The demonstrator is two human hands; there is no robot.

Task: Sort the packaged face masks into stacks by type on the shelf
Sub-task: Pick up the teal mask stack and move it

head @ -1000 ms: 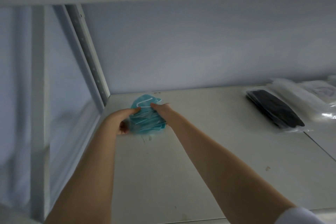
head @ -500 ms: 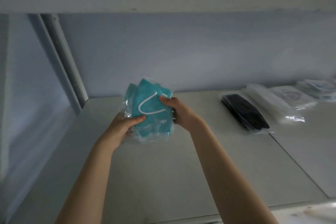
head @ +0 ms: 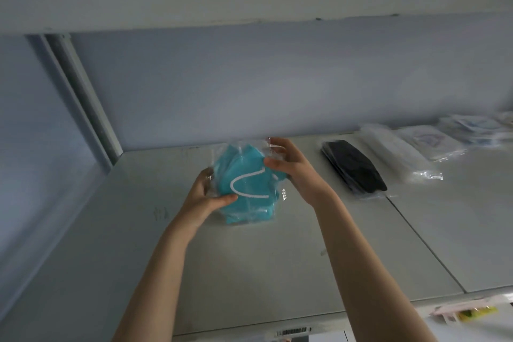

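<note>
You hold the bundle of teal masks (head: 249,184) in clear wrappers between both hands, over the left part of the shelf (head: 277,264). Your left hand (head: 206,197) grips its lower left edge, with the thumb laid across the front and the fingers curled round the side. Your right hand (head: 291,168) pinches the upper right corner, thumb on the front and fingers on the plastic flap above. The bundle is tilted up, its front facing you, and a white ear loop shows on the top mask. Whether its lower edge touches the shelf cannot be told.

To the right, well apart from your hands, a stack of black masks (head: 356,168) lies flat on the shelf. Just beside it lies a stack of white masks (head: 397,157), and further right more pale packets (head: 433,143), too blurred to tell their kind. A grey upright post (head: 83,97) stands at the shelf's back left corner, and a barcode label (head: 293,331) sits on the front edge.
</note>
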